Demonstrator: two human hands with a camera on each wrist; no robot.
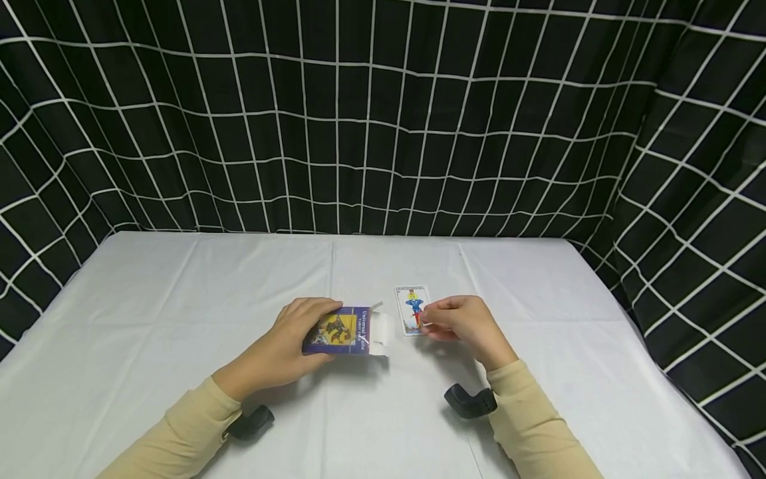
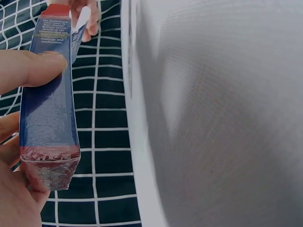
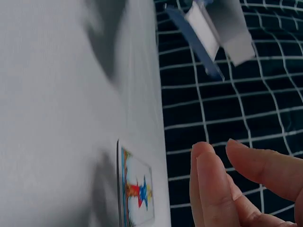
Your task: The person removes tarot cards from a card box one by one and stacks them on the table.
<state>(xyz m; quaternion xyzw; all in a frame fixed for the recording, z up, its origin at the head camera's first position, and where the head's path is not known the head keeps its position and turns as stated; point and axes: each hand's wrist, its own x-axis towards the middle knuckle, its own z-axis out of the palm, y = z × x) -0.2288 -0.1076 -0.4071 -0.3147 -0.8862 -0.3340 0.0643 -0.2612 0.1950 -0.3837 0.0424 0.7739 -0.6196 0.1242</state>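
Plain beige long sleeves [image 1: 547,426], lightly creased, covered a person's forearms, while a smooth black device [image 1: 471,403] with rounded edges was worn near each cuff.

The box [image 1: 344,330] is violet-blue with a yellow picture, pale lettering and red at the narrow side's ends; its flaps [image 1: 379,329] show white. The card [image 1: 410,307] is white, its figure blue, red and yellow. White surface [image 1: 209,299]; black curtain [image 1: 353,93], white-gridded; tan sleeves [image 1: 191,426].
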